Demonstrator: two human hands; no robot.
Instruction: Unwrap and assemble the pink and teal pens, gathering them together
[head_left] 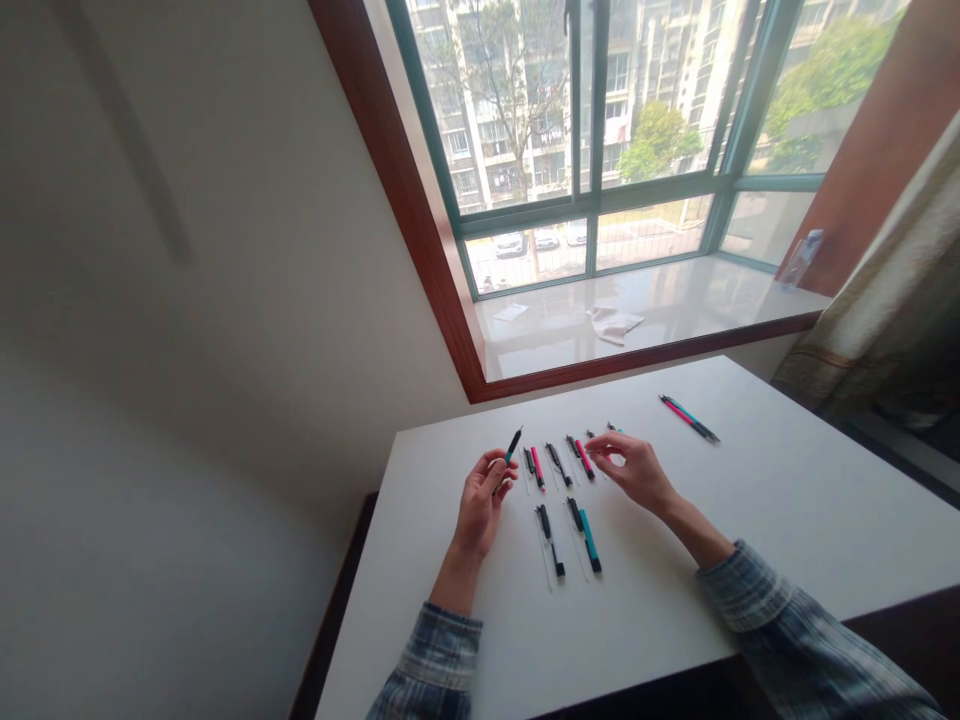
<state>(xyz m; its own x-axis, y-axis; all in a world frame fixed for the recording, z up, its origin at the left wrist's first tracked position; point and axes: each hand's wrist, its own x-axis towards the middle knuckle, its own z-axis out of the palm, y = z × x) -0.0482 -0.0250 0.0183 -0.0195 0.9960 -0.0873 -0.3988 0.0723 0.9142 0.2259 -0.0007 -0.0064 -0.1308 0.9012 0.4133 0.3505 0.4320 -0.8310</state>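
My left hand (480, 503) is closed around a pen with a black grip and a teal barrel (514, 443), its thin tip pointing up. My right hand (637, 472) hovers at the far rows of pen parts, thumb and index finger pinched in a loop; whatever is between them is too small to make out. A pink barrel (584, 460) lies by its fingertips. Between the hands are another pink barrel (537, 468) and a black grip section (553, 456). Nearer to me lie a teal barrel (591, 543), a white-and-black barrel (556, 558) and thin refills beside them.
Two whole pens, one pink (681, 413) and one teal, lie together at the right on the white table (660, 620). Behind the table, a windowsill (675, 293) holds a crumpled cloth (615, 325) and a clear bottle (802, 258). A wall stands on the left, a curtain (877, 270) on the right.
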